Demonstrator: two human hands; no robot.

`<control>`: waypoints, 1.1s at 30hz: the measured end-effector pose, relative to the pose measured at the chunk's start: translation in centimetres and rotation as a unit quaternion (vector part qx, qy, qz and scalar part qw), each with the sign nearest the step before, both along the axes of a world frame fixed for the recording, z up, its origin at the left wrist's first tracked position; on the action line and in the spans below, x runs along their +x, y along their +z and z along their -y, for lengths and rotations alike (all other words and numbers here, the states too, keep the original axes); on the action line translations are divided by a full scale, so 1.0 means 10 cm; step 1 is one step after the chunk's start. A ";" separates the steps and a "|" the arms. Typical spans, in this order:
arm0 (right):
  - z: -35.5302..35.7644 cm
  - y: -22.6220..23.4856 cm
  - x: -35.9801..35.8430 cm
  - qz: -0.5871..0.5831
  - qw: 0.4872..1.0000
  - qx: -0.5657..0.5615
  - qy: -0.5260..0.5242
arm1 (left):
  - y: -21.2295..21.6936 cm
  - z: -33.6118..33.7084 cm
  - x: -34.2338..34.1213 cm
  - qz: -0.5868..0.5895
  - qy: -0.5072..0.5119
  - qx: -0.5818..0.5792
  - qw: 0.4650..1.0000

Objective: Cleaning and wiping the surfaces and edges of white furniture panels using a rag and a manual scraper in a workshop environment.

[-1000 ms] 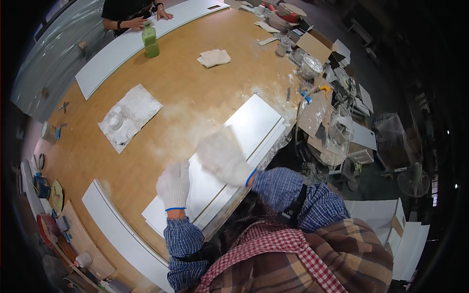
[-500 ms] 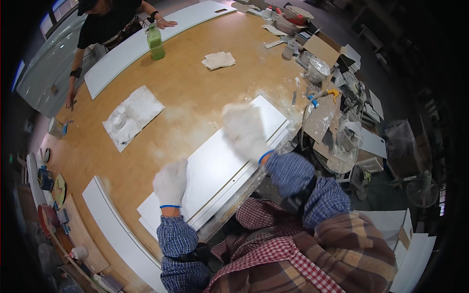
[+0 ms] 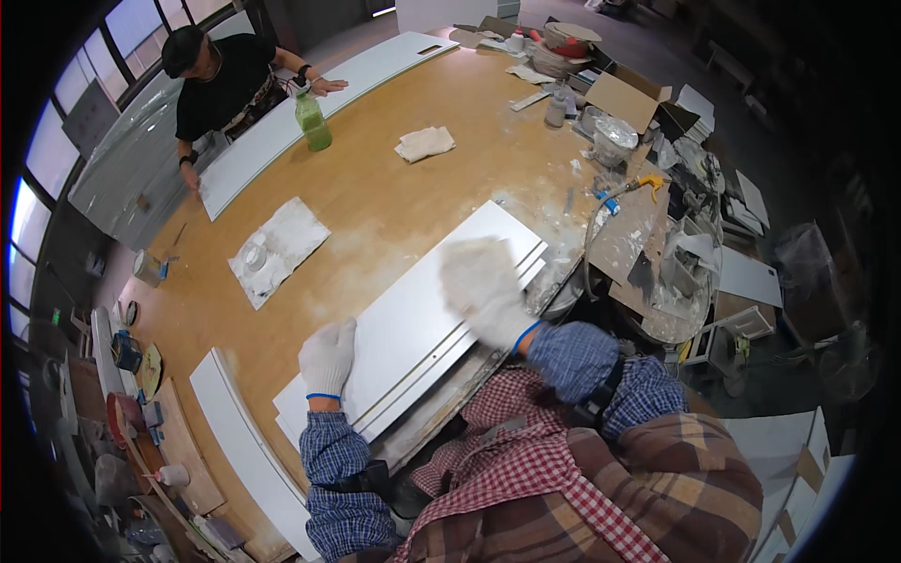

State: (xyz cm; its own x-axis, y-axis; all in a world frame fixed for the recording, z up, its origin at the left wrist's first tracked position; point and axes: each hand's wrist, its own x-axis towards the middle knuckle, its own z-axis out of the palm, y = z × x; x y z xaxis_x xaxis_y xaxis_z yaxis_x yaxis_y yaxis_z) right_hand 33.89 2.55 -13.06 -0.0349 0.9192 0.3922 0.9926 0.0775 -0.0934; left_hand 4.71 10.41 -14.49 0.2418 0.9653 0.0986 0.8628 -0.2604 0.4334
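A long white panel [image 3: 413, 298] lies slantwise at the table's near edge, on top of another white board [image 3: 399, 422]. A groove and a small hole run along its near side. My left hand [image 3: 327, 361], in a white knit glove with a blue cuff, is closed at the left part of the panel's far edge, gripping it. Over the panel's right part is my right hand [image 3: 483, 289], gloved alike and smeared by motion. Its fingers are too blurred to show whether anything lies under them.
Across the brown table [image 3: 366, 206], a co-worker rests both hands on another white panel [image 3: 272, 136]. A green bottle [image 3: 313, 122], folded cloth [image 3: 425, 144] and white sheet with a small jar [image 3: 282, 246] lie between us. Clutter and a yellow air gun [image 3: 648, 185] are at right.
My right hand has moved slightly toward the panel's near edge; my left stays at the far edge. The head view has tilted. The co-worker's hand at left has moved onto their panel's end.
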 end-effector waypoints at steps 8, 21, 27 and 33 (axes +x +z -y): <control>0.17 0.12 0.49 -0.028 0.988 -0.090 0.123 | -0.09 0.00 -0.10 -0.029 -0.012 0.020 0.999; 0.06 0.05 -0.30 0.020 0.947 0.052 0.317 | 0.18 0.36 -0.18 -0.211 -0.010 0.025 0.977; -0.37 0.00 0.66 0.007 0.967 0.159 0.200 | -0.19 1.28 -1.02 -0.071 0.295 0.125 0.945; -0.52 -0.20 -0.90 -0.007 0.952 -0.008 0.306 | -0.29 1.62 -0.98 0.195 0.342 0.034 0.919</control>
